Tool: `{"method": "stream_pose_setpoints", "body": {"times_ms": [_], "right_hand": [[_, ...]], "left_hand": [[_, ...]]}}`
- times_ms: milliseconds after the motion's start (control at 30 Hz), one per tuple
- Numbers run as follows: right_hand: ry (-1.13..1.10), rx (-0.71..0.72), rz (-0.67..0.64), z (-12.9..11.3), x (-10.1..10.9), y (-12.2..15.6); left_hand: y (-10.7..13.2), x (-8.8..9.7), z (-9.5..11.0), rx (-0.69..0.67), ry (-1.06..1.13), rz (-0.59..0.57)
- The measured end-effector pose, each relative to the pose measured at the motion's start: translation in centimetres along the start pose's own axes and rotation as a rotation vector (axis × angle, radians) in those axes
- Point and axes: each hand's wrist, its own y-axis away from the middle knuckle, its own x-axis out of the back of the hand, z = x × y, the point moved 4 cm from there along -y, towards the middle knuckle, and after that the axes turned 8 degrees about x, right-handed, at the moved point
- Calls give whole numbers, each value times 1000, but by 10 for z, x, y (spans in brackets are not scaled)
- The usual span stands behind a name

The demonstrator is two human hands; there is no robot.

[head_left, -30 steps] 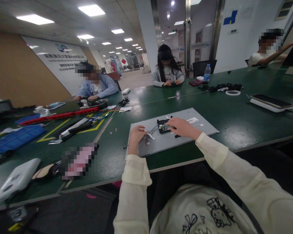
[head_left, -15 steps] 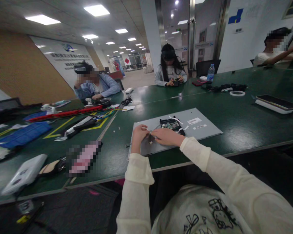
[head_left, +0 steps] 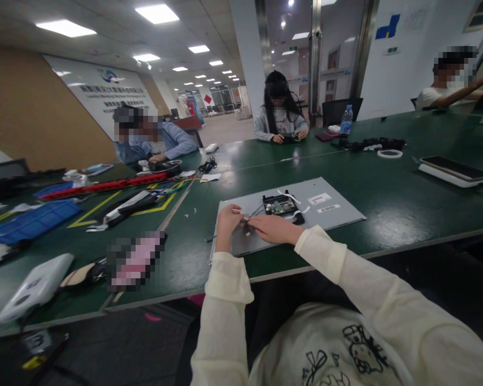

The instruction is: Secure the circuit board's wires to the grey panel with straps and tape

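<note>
Both hands are at work over a grey panel lying flat on the green table, directly in front of the seated person. On the panel, right of the hands, lies a circuit board in a black frame; from its left side run grey cables.

The left hand is narrow, thumb and fingers drawn together on the cables' loose end. The right hand is laid low over the panel, its fingertips also pinched on the cables, just beside the left's. A small pale piece shows between them; I cannot tell whether it is a plug or tape.

In my judgement, the step in hand is fine fingertip work at the cable end. The next move calls for one hand to steady the cables while the other works, without pulling on the board.

Orientation: the panel's long axis runs left to right across the person's front, its right end angled slightly away. The cables point leftward from the board. White strips curl loosely over the frame; two labels lie on the panel's right part.
</note>
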Motion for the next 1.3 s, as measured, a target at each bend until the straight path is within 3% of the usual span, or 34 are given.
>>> {"method": "stream_pose_setpoints", "body": {"times_ms": [100,300,533,800,1133,1300], "right_hand": [[4,-8,-6,2,-2,1],[-4,-6,-6,3,-4,2],[-3,-27,-36,1,-3,2],[25,-18,-48,2,-3,2],[84,-99,-17,2,6,3],[113,-131,-1,6,6,3]], "left_hand": [[-6,-5,-5,-19,-33,-38],[-3,-2,-4,-62,-166,22],[6,-1,8,-230,-340,55],[6,-3,11,-333,-353,31],[14,-4,9,-170,-137,-83],[17,-1,13,-132,-78,-51]]}}
